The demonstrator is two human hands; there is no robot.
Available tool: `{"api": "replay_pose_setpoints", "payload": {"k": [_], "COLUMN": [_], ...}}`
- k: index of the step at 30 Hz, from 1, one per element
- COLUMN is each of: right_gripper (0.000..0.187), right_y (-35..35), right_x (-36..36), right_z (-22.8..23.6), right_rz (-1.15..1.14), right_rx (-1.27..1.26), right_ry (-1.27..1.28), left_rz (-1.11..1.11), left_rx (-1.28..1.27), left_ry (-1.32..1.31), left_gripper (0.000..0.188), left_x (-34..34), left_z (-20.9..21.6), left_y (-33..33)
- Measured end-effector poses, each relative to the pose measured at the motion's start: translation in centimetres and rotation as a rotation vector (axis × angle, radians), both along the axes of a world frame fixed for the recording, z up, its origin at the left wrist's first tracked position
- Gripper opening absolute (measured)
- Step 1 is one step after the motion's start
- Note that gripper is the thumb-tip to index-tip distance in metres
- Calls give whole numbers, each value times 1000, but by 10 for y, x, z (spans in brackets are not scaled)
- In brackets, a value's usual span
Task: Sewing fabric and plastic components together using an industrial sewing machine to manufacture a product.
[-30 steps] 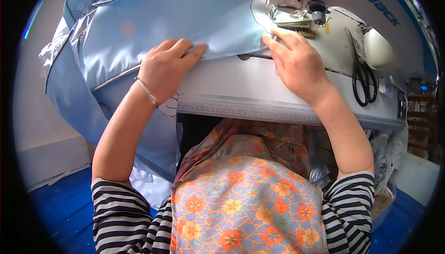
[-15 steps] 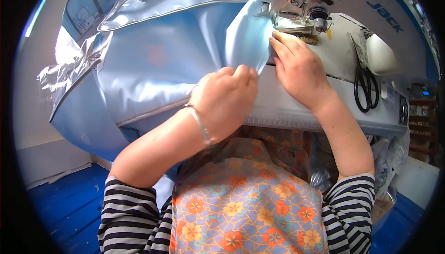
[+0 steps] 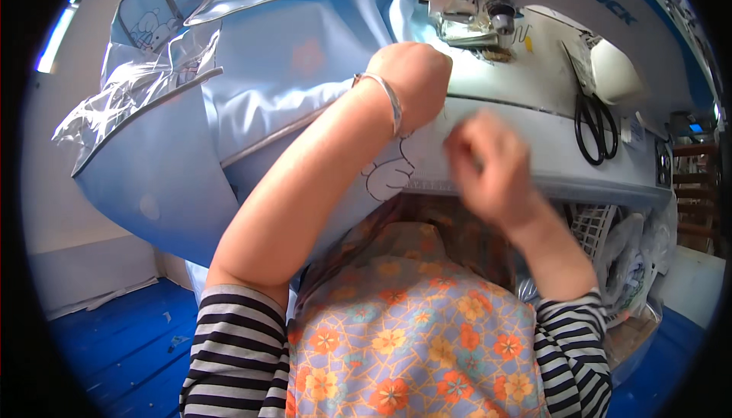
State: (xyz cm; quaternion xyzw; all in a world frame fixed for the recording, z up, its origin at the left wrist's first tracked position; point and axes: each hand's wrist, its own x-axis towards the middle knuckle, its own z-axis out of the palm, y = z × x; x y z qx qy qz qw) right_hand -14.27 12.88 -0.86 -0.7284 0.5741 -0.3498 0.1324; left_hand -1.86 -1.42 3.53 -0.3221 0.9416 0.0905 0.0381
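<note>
Presently, one light-blue glossy cloth (image 3: 263, 67) is noted on the left of the work table (image 3: 503, 86), part of it draping over the near edge. Its long axis runs left to right, rising slightly toward the far side at the right. The right-hand end points to the sewing machine and is bunched beside the head. Grey piping (image 3: 274, 139) is visible along three edges. Two pale cartoon animal outlines are counted, one far left, one near the table's front edge, plus two orange flower prints.

Two hands are recorded. The left hand (image 3: 412, 86) lies over the cloth's right-hand part, back upward, rounded like a fist; the fingers are hidden, so its opening and hold cannot be told. One bracelet (image 3: 393, 105) circles that wrist. The right hand (image 3: 488, 162), blurred, is above the table's near edge, right of the left hand and apart from it, fingers loosely curled; whether it has hold of anything cannot be told.

Clear plastic film (image 3: 145, 78) lies crumpled at the cloth's left. At the far right are one white sewing machine (image 3: 640, 33) and one pair of black-handled scissors (image 3: 588, 99), blades pointing far. One floral apron (image 3: 419, 326) and two striped sleeves (image 3: 236, 338) occupy the near side.
</note>
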Motion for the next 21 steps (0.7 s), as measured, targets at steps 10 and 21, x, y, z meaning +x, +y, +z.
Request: {"api": "replay_pose_setpoints", "payload": {"k": [10, 21], "right_gripper": [43, 33], "right_y": [22, 93], "right_x": [122, 73], "right_z": [-49, -24], "right_rz": [130, -129], "right_rx": [637, 688], "right_ry": [-1397, -1713], "left_rz": [-40, 23], "left_rx": [-151, -181], "left_ry": [-123, -10], "left_gripper": [21, 32], "left_x": [4, 5], "left_z": [-3, -8], "left_y": [13, 19]}}
